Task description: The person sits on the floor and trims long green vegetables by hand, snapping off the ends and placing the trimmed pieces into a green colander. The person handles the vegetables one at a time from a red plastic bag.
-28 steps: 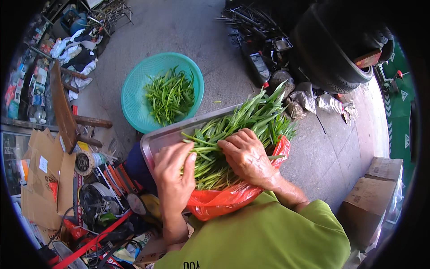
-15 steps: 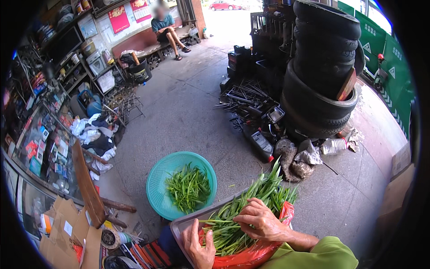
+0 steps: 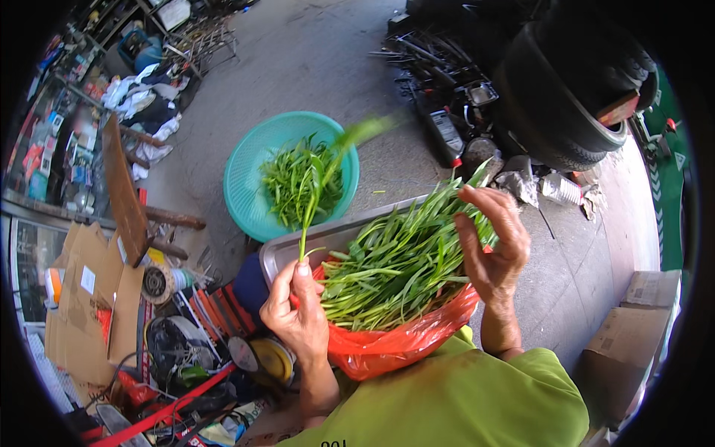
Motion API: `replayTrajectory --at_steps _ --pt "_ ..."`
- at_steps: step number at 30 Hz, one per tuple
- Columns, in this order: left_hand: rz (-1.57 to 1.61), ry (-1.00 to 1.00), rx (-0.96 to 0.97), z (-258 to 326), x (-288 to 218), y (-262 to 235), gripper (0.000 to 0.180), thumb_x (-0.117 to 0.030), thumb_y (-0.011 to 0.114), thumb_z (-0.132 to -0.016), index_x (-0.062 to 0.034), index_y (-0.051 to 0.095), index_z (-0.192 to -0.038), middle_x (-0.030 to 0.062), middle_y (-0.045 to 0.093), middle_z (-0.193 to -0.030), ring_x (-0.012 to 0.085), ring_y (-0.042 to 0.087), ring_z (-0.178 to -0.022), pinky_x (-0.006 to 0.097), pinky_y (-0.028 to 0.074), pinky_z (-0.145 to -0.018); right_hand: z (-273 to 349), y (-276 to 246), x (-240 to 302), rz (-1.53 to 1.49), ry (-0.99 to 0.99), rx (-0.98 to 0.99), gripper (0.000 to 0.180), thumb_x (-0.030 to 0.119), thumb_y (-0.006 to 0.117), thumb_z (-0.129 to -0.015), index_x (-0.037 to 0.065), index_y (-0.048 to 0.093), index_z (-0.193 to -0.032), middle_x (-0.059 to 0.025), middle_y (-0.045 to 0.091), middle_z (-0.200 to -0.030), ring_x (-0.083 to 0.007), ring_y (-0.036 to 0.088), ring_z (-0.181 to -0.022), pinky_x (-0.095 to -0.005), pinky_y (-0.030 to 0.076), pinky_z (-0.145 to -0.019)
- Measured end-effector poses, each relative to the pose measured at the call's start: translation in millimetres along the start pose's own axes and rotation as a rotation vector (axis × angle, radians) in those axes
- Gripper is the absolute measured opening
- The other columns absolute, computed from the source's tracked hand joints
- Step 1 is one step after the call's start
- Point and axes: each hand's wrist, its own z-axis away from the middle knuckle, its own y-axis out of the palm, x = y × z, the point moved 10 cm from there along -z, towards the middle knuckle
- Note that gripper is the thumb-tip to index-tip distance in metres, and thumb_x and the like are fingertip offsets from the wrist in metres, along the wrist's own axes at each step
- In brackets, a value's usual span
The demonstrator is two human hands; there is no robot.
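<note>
A single leafy green stalk (image 3: 307, 212), like water spinach, stands upright with its lower end pinched between the thumb and fingers of my left hand (image 3: 298, 313); its leafy top is smeared by motion. My right hand (image 3: 497, 249) is raised at the right side of a large bunch of the same greens (image 3: 402, 257), fingers apart, with nothing seen in it. The bunch lies in a red plastic bag (image 3: 410, 331) on a grey metal tray (image 3: 277, 258) at my lap. Beyond the tray, a teal perforated basket (image 3: 240, 182) holds loose picked greens (image 3: 279, 182).
Stacked tyres (image 3: 555, 97) stand at the far right, beside a dark bottle with a red cap (image 3: 447, 136) and metal parts. To the left are a wooden stool (image 3: 126, 194) and an opened cardboard box (image 3: 86, 298). More cardboard boxes (image 3: 622, 335) sit at the right.
My view has tilted down toward my lap. My left hand has lifted a stalk up from the bunch, while my right hand has moved off the greens to the right and opened.
</note>
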Motion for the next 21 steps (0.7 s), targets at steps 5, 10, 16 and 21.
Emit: replayTrajectory --at_steps 5,10,16,21 --pt "0.003 -0.056 0.035 1.7 3.4 3.5 0.018 -0.013 0.063 -0.096 0.0042 0.068 -0.099 0.0015 0.059 -0.058 0.0034 0.049 -0.049 0.018 0.035 -0.046 8.3 17.5 17.4 -0.047 -0.116 0.116 0.026 -0.008 0.069 -0.076 -0.001 0.07 -0.102 -0.0103 0.069 -0.08 -0.0231 0.066 -0.076 -0.0332 0.053 -0.068" --pt "0.007 -0.125 0.19 14.9 -3.2 21.7 0.017 -0.012 0.065 -0.095 0.0035 0.063 -0.101 0.0072 0.066 -0.066 0.0089 0.061 -0.055 0.023 0.045 -0.05 31.0 63.7 56.6 -0.127 -0.357 0.358 0.042 -0.002 0.073 -0.068 -0.001 0.068 -0.11 -0.0068 0.063 -0.076 -0.0217 0.061 -0.066 -0.031 0.05 -0.054" --pt "0.064 -0.156 0.507 42.6 -17.4 37.0 0.025 -0.006 0.057 -0.097 0.0046 0.059 -0.119 0.0129 0.07 -0.087 0.016 0.068 -0.066 0.027 0.054 -0.06 49.9 83.3 73.8 -0.174 -0.58 0.44 0.046 0.014 0.075 -0.067 -0.001 0.067 -0.11 -0.0054 0.063 -0.088 -0.0133 0.058 -0.06 -0.0265 0.047 -0.048" --pt "0.084 -0.108 0.522 46.4 -23.5 27.9 0.017 -0.005 0.056 -0.097 0.0045 0.059 -0.111 0.0144 0.07 -0.086 0.0186 0.071 -0.069 0.029 0.054 -0.064 60.8 81.4 88.4 -0.157 -0.746 0.414 0.039 0.016 0.076 -0.067 -0.002 0.069 -0.101 -0.0036 0.06 -0.083 -0.0112 0.056 -0.059 -0.0251 0.045 -0.047"
